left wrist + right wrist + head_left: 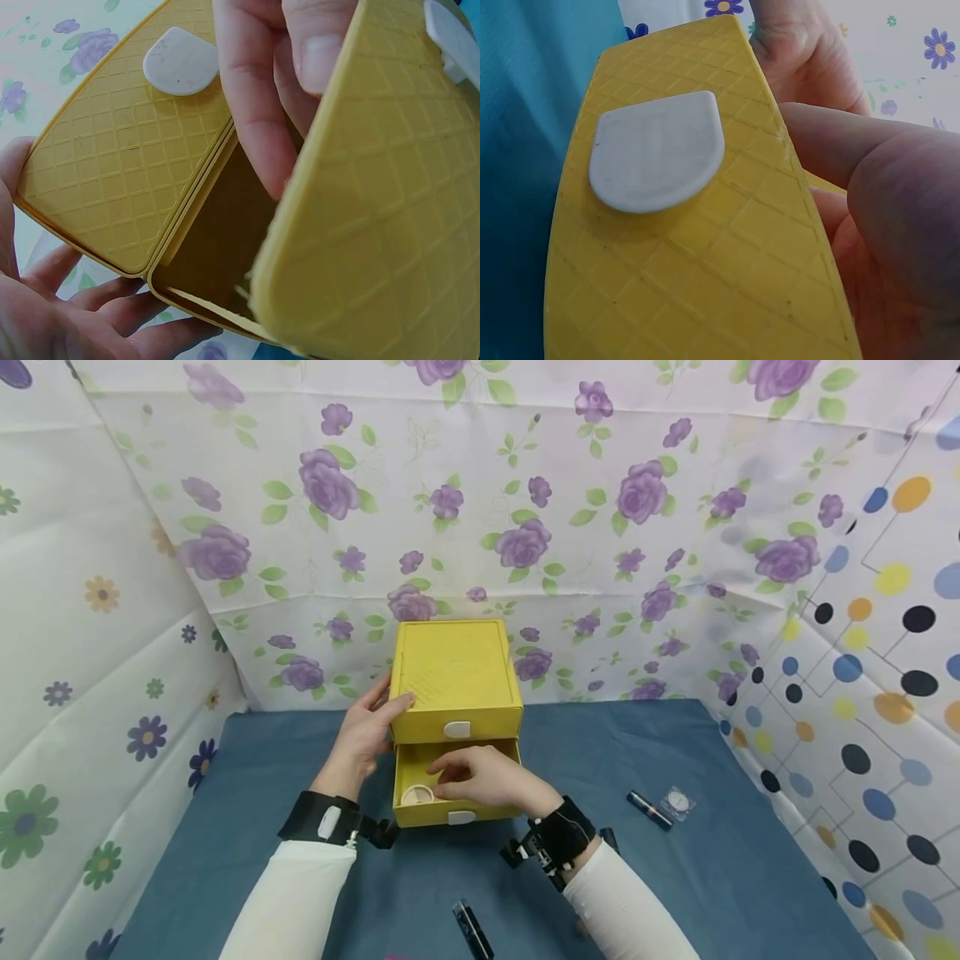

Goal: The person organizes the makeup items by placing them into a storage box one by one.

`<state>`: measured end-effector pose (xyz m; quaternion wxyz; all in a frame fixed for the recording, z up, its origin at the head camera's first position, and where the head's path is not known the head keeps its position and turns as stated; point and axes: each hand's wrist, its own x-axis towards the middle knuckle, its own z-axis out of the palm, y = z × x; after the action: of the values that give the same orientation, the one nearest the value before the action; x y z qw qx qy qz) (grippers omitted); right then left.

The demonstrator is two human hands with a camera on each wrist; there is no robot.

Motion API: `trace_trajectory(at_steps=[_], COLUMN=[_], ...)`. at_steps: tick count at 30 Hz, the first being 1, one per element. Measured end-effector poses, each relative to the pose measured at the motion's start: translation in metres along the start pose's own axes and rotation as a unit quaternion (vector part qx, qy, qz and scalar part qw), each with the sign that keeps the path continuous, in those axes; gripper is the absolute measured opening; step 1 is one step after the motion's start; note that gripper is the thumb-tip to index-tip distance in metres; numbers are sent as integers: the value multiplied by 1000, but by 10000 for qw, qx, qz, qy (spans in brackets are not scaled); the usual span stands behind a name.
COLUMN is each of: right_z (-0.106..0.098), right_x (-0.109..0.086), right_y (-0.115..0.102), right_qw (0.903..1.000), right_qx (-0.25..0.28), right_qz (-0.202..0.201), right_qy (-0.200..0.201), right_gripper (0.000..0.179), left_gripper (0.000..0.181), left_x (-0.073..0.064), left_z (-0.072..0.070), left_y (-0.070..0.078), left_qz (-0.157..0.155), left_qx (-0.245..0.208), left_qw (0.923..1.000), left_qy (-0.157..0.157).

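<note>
A yellow two-drawer storage box (457, 664) stands against the back wall, its lower drawer (431, 815) pulled out. My left hand (360, 735) rests against the box's left side, thumb over the top edge and fingers fairly straight along the side. Over the pulled-out drawer is my right hand (480, 775), its fingers dipping inside; I see nothing held in it. A round, pale compact-like item (417, 794) lies in the drawer's front left corner, near the right thumb. In the right wrist view, the drawer front with its white pull tab (658, 154) hides part of the right hand.
On the blue cloth (600, 752), right of the box, lie a dark lipstick-like tube (649, 810) and a small clear case (678, 802). A black tube (472, 930) lies near the front, between the forearms. Patterned sheets (480, 527) hang behind and at both sides.
</note>
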<state>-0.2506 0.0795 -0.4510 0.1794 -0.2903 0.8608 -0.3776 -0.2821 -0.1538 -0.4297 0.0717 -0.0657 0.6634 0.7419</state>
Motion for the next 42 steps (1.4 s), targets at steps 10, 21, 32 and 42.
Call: trace_trajectory(at_steps=[10, 21, 32, 42], right_z=[-6, -16, -49, -82], right_x=[-12, -55, -121, -207], right_y=[11, 40, 97, 177], right_qw=[9989, 9792, 9504, 9256], right_qx=[173, 765, 1370, -279], right_qz=[-104, -478, 1066, 2226], right_qy=[417, 1820, 2582, 3050], right_gripper=[37, 30, 37, 45], left_gripper=[82, 82, 82, 84], left_x=[2, 2, -1, 1], left_z=[0, 4, 2, 3], left_y=[-1, -4, -3, -4], left_qz=[-25, 57, 167, 183], left_qx=[38, -12, 75, 174], left_qw=[10000, 10000, 9998, 9996], left_qy=[82, -13, 74, 113])
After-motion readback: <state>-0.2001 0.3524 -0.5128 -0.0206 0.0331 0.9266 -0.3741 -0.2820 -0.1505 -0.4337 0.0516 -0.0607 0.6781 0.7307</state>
